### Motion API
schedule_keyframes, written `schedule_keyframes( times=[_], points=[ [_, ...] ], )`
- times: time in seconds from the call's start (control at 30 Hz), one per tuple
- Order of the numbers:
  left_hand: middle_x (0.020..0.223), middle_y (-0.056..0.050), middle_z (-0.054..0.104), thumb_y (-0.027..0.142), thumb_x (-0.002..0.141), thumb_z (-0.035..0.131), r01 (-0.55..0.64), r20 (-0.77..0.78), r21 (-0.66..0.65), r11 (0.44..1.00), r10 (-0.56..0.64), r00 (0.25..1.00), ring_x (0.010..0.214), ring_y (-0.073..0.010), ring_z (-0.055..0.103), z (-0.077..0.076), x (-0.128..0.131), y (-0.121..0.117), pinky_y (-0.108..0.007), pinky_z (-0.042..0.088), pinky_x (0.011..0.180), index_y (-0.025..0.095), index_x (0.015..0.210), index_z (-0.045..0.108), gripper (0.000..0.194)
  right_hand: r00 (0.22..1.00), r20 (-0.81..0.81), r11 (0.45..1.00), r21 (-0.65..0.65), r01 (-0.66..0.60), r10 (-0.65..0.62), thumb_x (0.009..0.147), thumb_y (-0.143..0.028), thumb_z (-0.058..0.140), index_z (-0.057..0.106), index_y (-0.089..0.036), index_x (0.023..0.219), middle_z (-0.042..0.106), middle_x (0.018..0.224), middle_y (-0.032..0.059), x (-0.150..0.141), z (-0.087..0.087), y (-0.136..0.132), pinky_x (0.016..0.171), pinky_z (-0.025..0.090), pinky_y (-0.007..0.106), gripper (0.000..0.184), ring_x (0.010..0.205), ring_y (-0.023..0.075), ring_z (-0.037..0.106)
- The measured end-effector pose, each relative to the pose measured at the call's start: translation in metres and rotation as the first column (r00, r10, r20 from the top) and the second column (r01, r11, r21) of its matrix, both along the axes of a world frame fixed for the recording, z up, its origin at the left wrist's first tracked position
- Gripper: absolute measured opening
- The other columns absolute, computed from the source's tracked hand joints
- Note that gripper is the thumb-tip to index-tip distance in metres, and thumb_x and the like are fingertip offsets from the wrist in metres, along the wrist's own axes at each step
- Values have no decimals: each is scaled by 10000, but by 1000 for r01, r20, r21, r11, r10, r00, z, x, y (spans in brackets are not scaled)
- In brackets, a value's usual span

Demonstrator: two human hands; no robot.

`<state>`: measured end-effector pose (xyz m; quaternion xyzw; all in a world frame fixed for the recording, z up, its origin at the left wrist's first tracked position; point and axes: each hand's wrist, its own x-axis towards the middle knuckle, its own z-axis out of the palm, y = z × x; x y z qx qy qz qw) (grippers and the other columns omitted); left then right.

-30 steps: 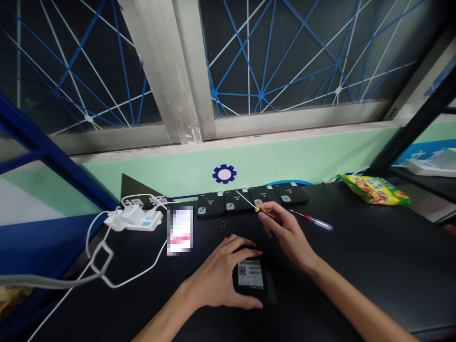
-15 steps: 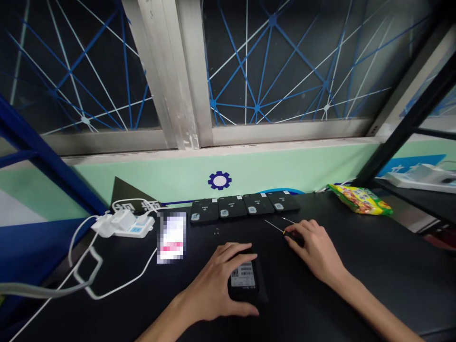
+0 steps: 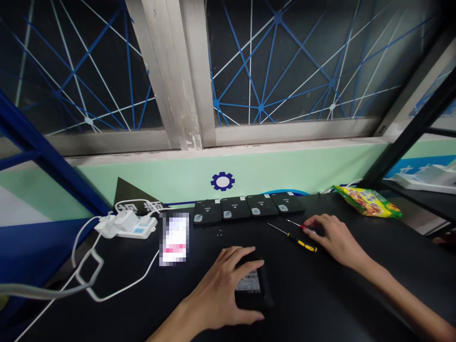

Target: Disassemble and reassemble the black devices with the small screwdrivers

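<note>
My left hand (image 3: 228, 289) curves around a flat black box (image 3: 247, 299) on the table, with the thumb at its near edge and the fingers over its far side. Part of a white printed label (image 3: 249, 282) shows on top of the box. Farther right, my right hand (image 3: 333, 237) has its fingers closed on a red screwdriver (image 3: 304, 227), whose handle they mostly hide. A black-and-yellow screwdriver (image 3: 302, 243) lies loose just left of that hand. Several tiny pale pieces (image 3: 220, 233), perhaps screws, rest beyond my left hand.
Several black flat boxes (image 3: 235, 208) stand in a row along the wall. At the left are a lit phone (image 3: 174, 240) with a blurred screen, a white power strip (image 3: 137, 228) and white cables (image 3: 124, 294). A yellow-green snack bag (image 3: 368, 202) lies at the back right.
My right hand has let go of the black-and-yellow screwdriver and moved right to the red one. My left hand stays around the black box. The view has shifted slightly.
</note>
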<state>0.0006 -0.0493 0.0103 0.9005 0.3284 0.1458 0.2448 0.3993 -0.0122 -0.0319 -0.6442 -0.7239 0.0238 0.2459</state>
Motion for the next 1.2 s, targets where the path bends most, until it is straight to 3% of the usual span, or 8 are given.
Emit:
schedule_keyframes(
  times=[0.1,0.23,0.3,0.4,0.53,0.63,0.93,1.2],
  points=[
    [1670,-94,471,487,651,1018,0,7,2,1000,0,1000,1465,-444,483,-2,0,0,-695,416,1198,398,1568,549,1034,991,-129,998,-46,-51,45,1029,-569,574,748,-237,1024,733,957,116,4,1,-3,810,516,451,374,882,319,676],
    [1668,-87,478,494,666,1009,2,4,1,1000,-2,1000,1477,-440,477,-1,0,0,-713,381,1216,399,1573,541,1025,910,-411,990,-101,-100,50,1037,-590,583,718,-228,1149,715,948,109,-10,31,-25,756,536,404,402,845,289,665],
    [1669,-91,477,502,685,999,3,-6,-3,1000,-3,1000,1484,-436,473,1,1,1,-718,363,1226,394,1575,538,1008,859,-504,945,-232,-230,85,1059,-564,566,709,-242,1215,695,893,68,-24,51,-43,683,517,361,386,755,248,634],
    [1669,-100,476,483,694,998,2,-14,4,1000,-2,1000,1482,-433,473,3,1,1,-713,366,1225,386,1575,537,999,815,-548,858,-313,-408,188,1048,-486,624,758,-252,1103,733,945,64,-50,71,-70,761,521,368,275,879,274,660],
    [1666,-97,480,472,687,1000,11,9,24,1000,-11,1000,1470,-431,485,3,2,0,-701,381,1217,387,1568,546,995,822,-510,806,-358,-470,253,1021,-322,657,798,-292,1085,770,1027,45,-76,72,-91,790,510,380,157,917,284,686],
    [1659,-95,488,477,686,998,14,26,25,1000,-14,1000,1463,-422,494,2,1,0,-666,407,1211,368,1559,560,983,839,-455,784,-383,-488,299,988,-207,651,790,-283,1008,764,972,26,-87,70,-93,767,492,363,159,855,257,692],
    [1654,-105,495,509,703,981,36,31,50,998,-37,999,1451,-430,505,-2,1,2,-688,380,1206,364,1558,560,964,895,-339,785,-452,-424,288,994,-207,626,749,-215,914,719,864,3,-100,86,-94,731,457,301,147,766,186,650],
    [1669,-82,461,422,688,1004,31,21,112,993,-34,999,1452,-405,498,-8,1,1,-651,417,1186,390,1491,626,889,878,-41,781,-439,-445,477,1035,-198,579,702,-207,789,706,725,17,-112,107,-84,627,346,320,275,666,192,685]
  ],
)
